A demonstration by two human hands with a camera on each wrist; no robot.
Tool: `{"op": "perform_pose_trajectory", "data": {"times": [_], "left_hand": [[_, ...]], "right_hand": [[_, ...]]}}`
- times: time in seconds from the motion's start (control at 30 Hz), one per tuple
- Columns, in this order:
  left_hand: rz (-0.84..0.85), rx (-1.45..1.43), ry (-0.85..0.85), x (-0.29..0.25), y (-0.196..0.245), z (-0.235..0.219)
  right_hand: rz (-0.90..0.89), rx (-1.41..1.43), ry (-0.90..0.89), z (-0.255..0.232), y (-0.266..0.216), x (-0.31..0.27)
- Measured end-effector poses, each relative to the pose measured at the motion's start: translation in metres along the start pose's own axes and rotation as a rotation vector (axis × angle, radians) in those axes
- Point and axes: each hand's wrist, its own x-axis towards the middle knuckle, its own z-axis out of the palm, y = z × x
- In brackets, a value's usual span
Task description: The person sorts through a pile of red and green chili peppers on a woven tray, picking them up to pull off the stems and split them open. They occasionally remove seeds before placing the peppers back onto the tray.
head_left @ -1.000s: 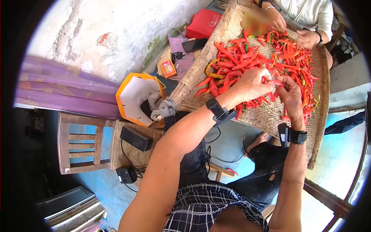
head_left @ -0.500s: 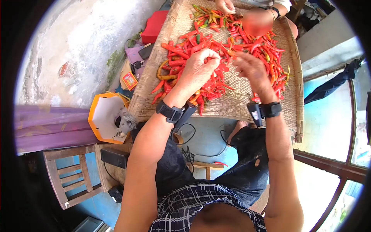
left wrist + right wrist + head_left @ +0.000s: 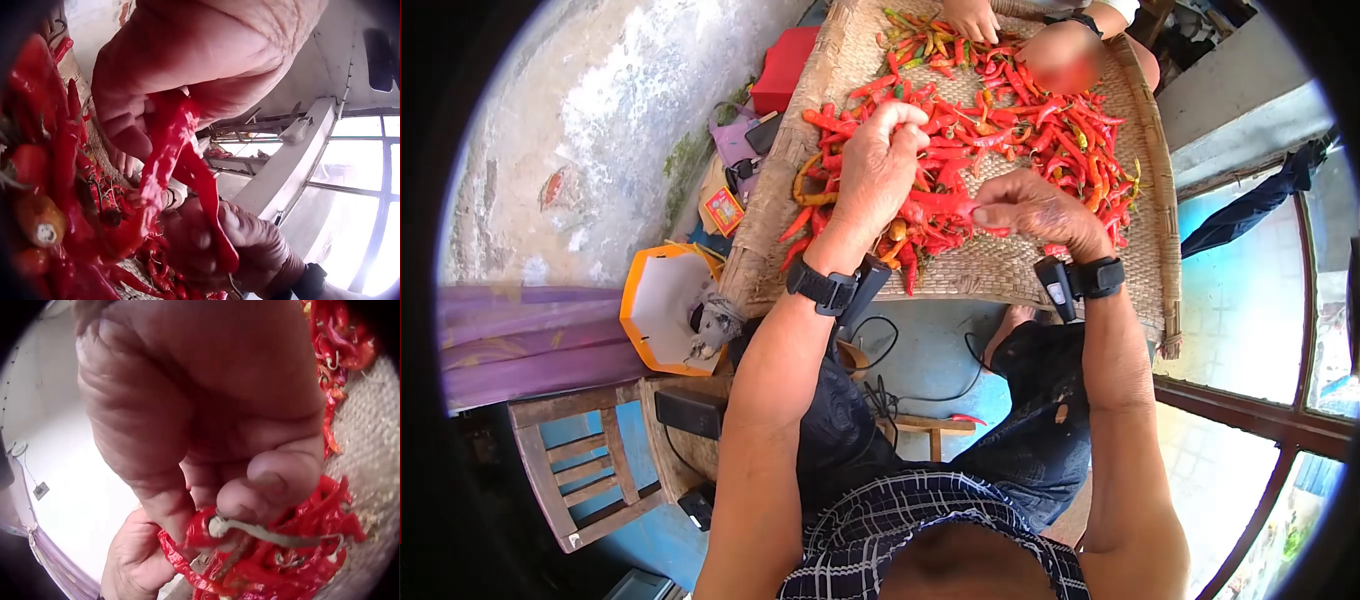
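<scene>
My left hand (image 3: 880, 170) is curled over the near left part of the pile, with red chili peppers (image 3: 165, 144) hanging from its fingers in the left wrist view. Just right of it, my right hand (image 3: 1045, 212) pinches a red chili pepper (image 3: 945, 204) at its stem end. In the right wrist view, the pale stem (image 3: 269, 534) sticks out beside the thumb. Both hands are over a woven bamboo tray (image 3: 1000, 270), which bears heaped red peppers (image 3: 1070, 140). The fingers partly hide the held peppers.
Across the tray, another person's hand (image 3: 972, 18) is among orange and green peppers. At left are a yellow-rimmed box (image 3: 635, 310), a red bag (image 3: 785, 70), a phone (image 3: 764, 132) and a wooden chair (image 3: 585, 465). Cables (image 3: 885, 395) lie on the floor below.
The hands were together on a pepper; my right hand then moved off to the right with fingers loose. Now it is back near the left, pinching a pepper. The head view has shifted.
</scene>
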Motion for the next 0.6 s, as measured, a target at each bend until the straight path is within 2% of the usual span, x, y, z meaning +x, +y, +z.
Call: {"op": "perform_pose_trajectory", "data": {"times": [0.07, 0.13, 0.17, 0.23, 0.27, 0.33, 0.37, 0.4, 0.47, 0.5, 0.57, 0.6], "left_hand": [[0.029, -0.024, 0.033, 0.007, -0.011, -0.002], [0.122, -0.038, 0.195, 0.011, -0.019, -0.003], [0.144, 0.012, 0.164, 0.014, -0.025, -0.006], [0.088, -0.088, 0.119, 0.008, -0.015, -0.002], [0.033, -0.189, 0.073, 0.004, -0.010, 0.002], [0.014, -0.211, 0.050, 0.000, -0.007, 0.008], [-0.005, -0.233, 0.025, -0.002, -0.007, 0.010], [-0.007, -0.233, 0.022, -0.003, -0.007, 0.011], [-0.017, -0.299, -0.004, -0.006, -0.008, 0.013], [-0.018, -0.297, -0.006, -0.006, -0.007, 0.013], [-0.051, -0.291, -0.058, -0.005, -0.005, 0.011], [-0.050, -0.290, -0.060, -0.004, -0.005, 0.010]], "right_hand": [[-0.028, -0.027, 0.012, -0.022, 0.010, -0.004], [0.032, 0.123, 0.291, -0.037, 0.007, -0.009], [0.033, 0.123, 0.291, -0.037, 0.009, -0.005], [-0.218, 0.625, 0.809, -0.032, 0.013, 0.007], [-0.217, 0.626, 0.808, -0.032, 0.018, 0.010], [-0.096, 0.143, 0.762, -0.029, 0.033, 0.014], [-0.046, -0.081, 0.660, -0.024, 0.042, 0.020], [-0.129, -0.169, 0.544, -0.018, 0.053, 0.027], [-0.261, -0.320, 0.555, 0.009, 0.047, 0.038], [-0.259, -0.318, 0.556, 0.018, 0.049, 0.045], [-0.554, -0.709, 0.622, 0.031, 0.058, 0.056], [-0.554, -0.709, 0.625, 0.032, 0.053, 0.054]]}}
